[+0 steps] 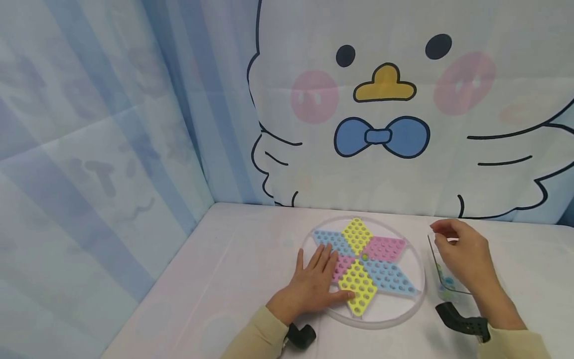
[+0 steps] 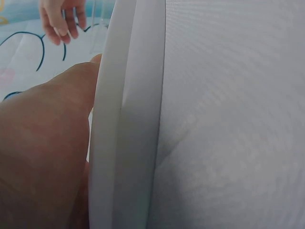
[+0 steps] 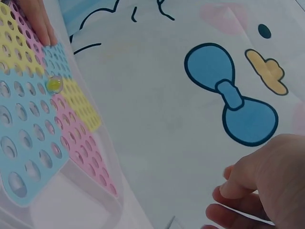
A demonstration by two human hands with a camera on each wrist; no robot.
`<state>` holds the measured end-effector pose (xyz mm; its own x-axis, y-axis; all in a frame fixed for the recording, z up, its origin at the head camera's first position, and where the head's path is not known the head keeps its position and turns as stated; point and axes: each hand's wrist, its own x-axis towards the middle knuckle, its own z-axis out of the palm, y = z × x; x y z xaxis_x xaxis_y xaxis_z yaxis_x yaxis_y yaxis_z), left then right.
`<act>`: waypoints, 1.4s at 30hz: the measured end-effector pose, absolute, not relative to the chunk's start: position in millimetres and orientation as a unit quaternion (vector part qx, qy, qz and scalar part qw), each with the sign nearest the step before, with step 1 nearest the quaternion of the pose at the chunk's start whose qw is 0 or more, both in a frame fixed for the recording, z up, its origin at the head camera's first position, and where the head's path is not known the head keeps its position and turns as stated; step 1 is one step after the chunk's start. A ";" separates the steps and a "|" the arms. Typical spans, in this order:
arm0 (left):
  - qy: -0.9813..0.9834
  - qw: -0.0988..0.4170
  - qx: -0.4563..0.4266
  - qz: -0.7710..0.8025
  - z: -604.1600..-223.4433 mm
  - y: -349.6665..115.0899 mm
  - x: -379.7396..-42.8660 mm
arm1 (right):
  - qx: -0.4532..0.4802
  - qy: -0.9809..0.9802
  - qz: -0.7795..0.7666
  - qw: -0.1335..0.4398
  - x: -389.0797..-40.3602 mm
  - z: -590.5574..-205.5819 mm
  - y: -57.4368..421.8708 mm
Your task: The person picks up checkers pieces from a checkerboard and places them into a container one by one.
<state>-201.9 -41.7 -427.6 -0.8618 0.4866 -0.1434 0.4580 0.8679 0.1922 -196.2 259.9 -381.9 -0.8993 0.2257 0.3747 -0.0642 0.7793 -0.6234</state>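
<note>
A round Chinese checkers board [image 1: 405, 311] lies on the table, its star of perforated points coloured yellow, pink and blue. My left hand [image 1: 314, 284] rests on the board's left side, fingers spread over the blue and pink points, thumb on the near yellow one. A single yellow-green marble [image 1: 365, 257] sits near the star's centre, also visible as a marble [image 3: 55, 84] in the right wrist view. My right hand [image 1: 466, 252] hovers over a clear box [image 1: 448, 294] with several marbles in it. Its fingers are loosely bent, and nothing shows between thumb and fingertips [image 3: 224, 191].
The table [image 1: 202, 289] has a pale cloth on it. Behind it hangs a curtain [image 1: 314, 174] printed with a cartoon bird, and striped cloth [image 1: 89, 199] hangs on the left. Black wrist mounts [image 1: 462, 321] sit below both hands.
</note>
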 end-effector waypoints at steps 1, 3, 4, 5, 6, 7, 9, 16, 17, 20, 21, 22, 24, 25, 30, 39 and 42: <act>0.962 0.093 0.245 0.076 -427.7 -41.7 -201.9 | -0.042 -0.916 0.333 0.219 -196.2 -381.6 258.5; 0.962 0.091 0.246 0.075 -427.9 -41.7 -202.1 | -0.037 -0.915 0.336 0.222 -196.1 -381.1 256.4; 0.962 0.090 0.246 0.074 -428.2 -41.7 -202.0 | -0.035 -0.914 0.338 0.222 -196.1 -381.2 255.6; 0.962 0.090 0.246 0.074 -428.2 -41.6 -201.8 | -0.033 -0.914 0.338 0.222 -195.8 -381.2 255.0; 0.962 0.091 0.247 0.074 -428.0 -41.6 -201.6 | -0.030 -0.913 0.340 0.223 -195.4 -381.3 254.5; 0.962 0.091 0.247 0.074 -428.0 -41.5 -201.4 | -0.026 -0.911 0.344 0.225 -195.1 -381.6 253.7; 0.962 0.092 0.247 0.074 -427.6 -41.4 -200.9 | -0.020 -0.909 0.350 0.227 -194.8 -381.8 252.0; 0.962 0.091 0.248 0.073 -429.0 -41.8 -202.3 | 0.010 -0.904 0.357 0.234 -195.9 -381.5 241.2; 0.962 0.090 0.249 0.072 -429.3 -41.8 -202.5 | 0.016 -0.904 0.357 0.236 -196.2 -381.5 239.3; 0.962 0.089 0.248 0.072 -429.3 -42.0 -203.0 | 0.024 -0.904 0.360 0.230 -196.7 -380.9 233.2; 0.962 0.088 0.248 0.071 -428.9 -42.0 -202.8 | 0.026 -0.905 0.361 0.225 -196.6 -380.7 231.0; 0.962 0.088 0.248 0.072 -428.6 -42.0 -202.6 | 0.029 -0.905 0.363 0.220 -196.5 -380.8 228.6; 0.962 0.090 0.248 0.073 -428.1 -42.1 -202.1 | 0.034 -0.907 0.364 0.209 -196.0 -381.4 223.6; 0.962 0.092 0.248 0.073 -427.9 -42.1 -201.9 | 0.039 -0.908 0.364 0.205 -196.0 -381.9 221.2; 0.962 0.090 0.249 0.072 -426.9 -42.1 -201.5 | 0.065 -0.910 0.358 0.198 -196.8 -385.8 209.0; 0.963 0.090 0.246 0.068 -427.8 -41.6 -202.4 | 0.092 -0.912 0.359 0.175 -198.4 -392.8 193.5; 0.963 0.089 0.246 0.068 -428.3 -41.3 -201.8 | 0.100 -0.911 0.363 0.166 -197.9 -394.8 188.7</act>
